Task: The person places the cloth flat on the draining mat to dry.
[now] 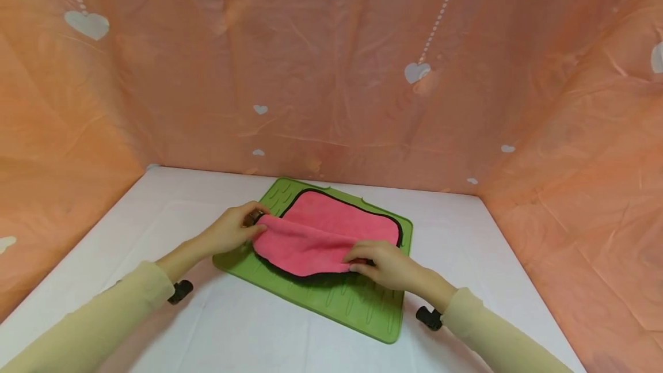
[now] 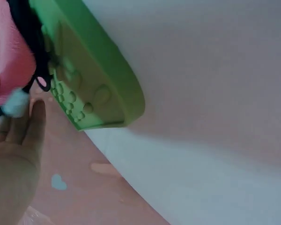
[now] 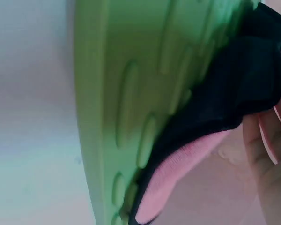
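Note:
A pink cloth (image 1: pixel 331 217) with a black edge lies over a green ridged mat (image 1: pixel 331 295), its near part lifted and folded back. My left hand (image 1: pixel 239 228) pinches the cloth at its left corner. On the right, my right hand (image 1: pixel 384 265) grips the near right part between thumb and fingers. The left wrist view shows a small whitish tag (image 2: pixel 16 102) and a black loop (image 2: pixel 43 83) at the cloth's edge, beside the left fingers. In the right wrist view, the cloth's black underside (image 3: pixel 229 79) hangs over the mat's ridges.
The mat lies at an angle on a white-covered table (image 1: pixel 248 327). Orange sheeting (image 1: pixel 331 102) with white hearts rises behind the table and along both sides. Dark devices (image 1: pixel 180 292) sit at the wrists under the sleeves.

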`<state>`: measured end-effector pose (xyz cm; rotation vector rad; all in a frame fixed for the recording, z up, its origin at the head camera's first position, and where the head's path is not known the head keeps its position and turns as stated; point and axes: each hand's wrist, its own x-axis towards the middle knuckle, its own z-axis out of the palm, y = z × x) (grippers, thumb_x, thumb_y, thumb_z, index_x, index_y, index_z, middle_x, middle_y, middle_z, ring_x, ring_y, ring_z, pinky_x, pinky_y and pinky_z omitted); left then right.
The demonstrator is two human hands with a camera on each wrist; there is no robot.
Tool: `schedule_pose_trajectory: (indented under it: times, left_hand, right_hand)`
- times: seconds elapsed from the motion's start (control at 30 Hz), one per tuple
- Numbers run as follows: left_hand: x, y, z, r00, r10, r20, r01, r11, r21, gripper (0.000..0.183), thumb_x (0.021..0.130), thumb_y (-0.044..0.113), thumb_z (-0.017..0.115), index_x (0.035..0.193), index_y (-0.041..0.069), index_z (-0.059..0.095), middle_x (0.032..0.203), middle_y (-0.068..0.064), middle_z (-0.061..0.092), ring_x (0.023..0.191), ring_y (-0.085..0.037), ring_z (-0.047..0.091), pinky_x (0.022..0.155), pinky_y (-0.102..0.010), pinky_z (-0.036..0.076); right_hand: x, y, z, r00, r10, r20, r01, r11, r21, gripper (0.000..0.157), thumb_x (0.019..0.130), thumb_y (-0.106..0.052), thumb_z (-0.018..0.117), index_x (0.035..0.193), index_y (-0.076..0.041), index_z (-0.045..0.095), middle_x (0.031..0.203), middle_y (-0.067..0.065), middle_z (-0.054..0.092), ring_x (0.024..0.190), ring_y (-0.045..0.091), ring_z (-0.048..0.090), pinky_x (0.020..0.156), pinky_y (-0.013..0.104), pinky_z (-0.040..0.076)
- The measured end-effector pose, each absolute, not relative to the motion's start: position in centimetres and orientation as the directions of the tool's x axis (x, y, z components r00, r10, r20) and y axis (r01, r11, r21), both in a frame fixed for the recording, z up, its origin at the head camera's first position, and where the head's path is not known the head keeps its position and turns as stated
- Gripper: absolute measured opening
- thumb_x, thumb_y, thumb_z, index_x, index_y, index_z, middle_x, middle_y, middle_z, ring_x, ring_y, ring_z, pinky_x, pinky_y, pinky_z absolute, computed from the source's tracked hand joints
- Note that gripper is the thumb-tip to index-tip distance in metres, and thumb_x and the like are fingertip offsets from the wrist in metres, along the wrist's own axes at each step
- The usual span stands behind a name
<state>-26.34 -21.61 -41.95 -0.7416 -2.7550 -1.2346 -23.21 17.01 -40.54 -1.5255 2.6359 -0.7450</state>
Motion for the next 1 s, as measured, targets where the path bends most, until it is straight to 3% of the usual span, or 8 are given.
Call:
schedule_pose_trajectory:
  times: [0.23,0.4,0.67,1.0]
  left_hand:
    - [-24.9,-22.7,-42.1,-0.879,0.435,0.196,0.429,0.54,0.725,0.031,0.098,0.012,0.072,0.125,0.0,0.064,0.102,-0.008,0.064,0.062,-0.007,0.05,0.057,-0.025,0.044]
    - [-24.3,-23.4,-42.3,-0.87,0.479,0.118,0.41,0.569,0.713,0.03,0.098,0.012,0.072,0.125,0.002,0.064,0.102,-0.007,0.064,0.059,-0.007,0.048,0.057,-0.024,0.043]
    - [-24.1,-23.7,-42.6,-0.828,0.561,0.019,0.448,0.64,0.625,0.033,0.098,0.011,0.071,0.128,0.002,0.063,0.1,0.001,0.066,0.083,-0.011,0.054,0.074,-0.029,0.049]
    - [-24.2,-23.7,-41.8,-0.837,0.547,0.008,0.409,0.616,0.673,0.037,0.099,0.018,0.071,0.13,-0.002,0.062,0.101,-0.002,0.066,0.081,-0.01,0.062,0.072,-0.028,0.053]
  right_hand:
    - [-22.0,17.8,-41.1,-0.457,-0.865,0.206,-0.841,0.345,-0.417,0.014,0.095,-0.01,0.077,0.109,-0.012,0.079,0.102,-0.004,0.073,0.094,0.002,0.066,0.083,0.018,0.055]
    - [-21.3,17.5,-42.1,-0.42,-0.891,0.172,-0.87,0.341,-0.357,0.012,0.095,-0.013,0.077,0.107,-0.014,0.079,0.102,-0.006,0.072,0.094,0.0,0.065,0.085,0.013,0.052]
    - [-20.9,17.6,-42.5,-0.45,-0.882,0.143,-0.849,0.372,-0.375,0.013,0.096,-0.015,0.076,0.109,-0.015,0.079,0.102,-0.007,0.07,0.091,-0.002,0.063,0.08,0.012,0.051]
    - [-20.9,18.6,-42.0,-0.466,-0.857,0.22,-0.808,0.31,-0.502,0.013,0.097,-0.011,0.074,0.109,-0.012,0.078,0.102,-0.003,0.072,0.086,-0.001,0.06,0.073,0.017,0.054]
